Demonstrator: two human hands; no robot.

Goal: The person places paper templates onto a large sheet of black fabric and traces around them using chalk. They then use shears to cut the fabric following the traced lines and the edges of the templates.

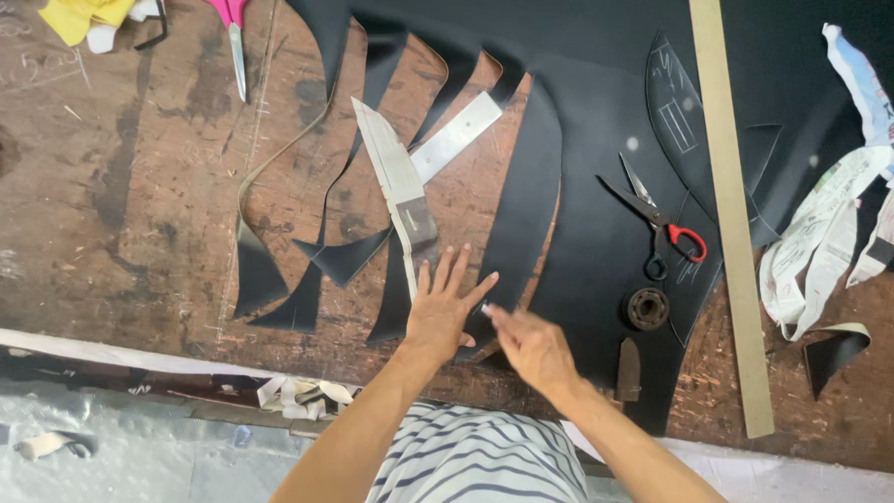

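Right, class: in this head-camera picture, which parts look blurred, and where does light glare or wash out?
Head view: the right hand is smeared by motion blur, while the left hand is sharp; light sheens off the black sheet near the red-handled scissors; the frame's edges bow slightly.

Counts: two hands, left hand (440,312) and right hand (533,349). Two pairs of scissors: a red-handled pair (656,219) and a pink-handled pair (235,37). One metal ruler (456,135). One long wooden strip (731,205). One pale curved template (391,172). One round metal ring (647,307). One yellow cloth (84,17). Several cut black strips (526,196), exact number unclear.
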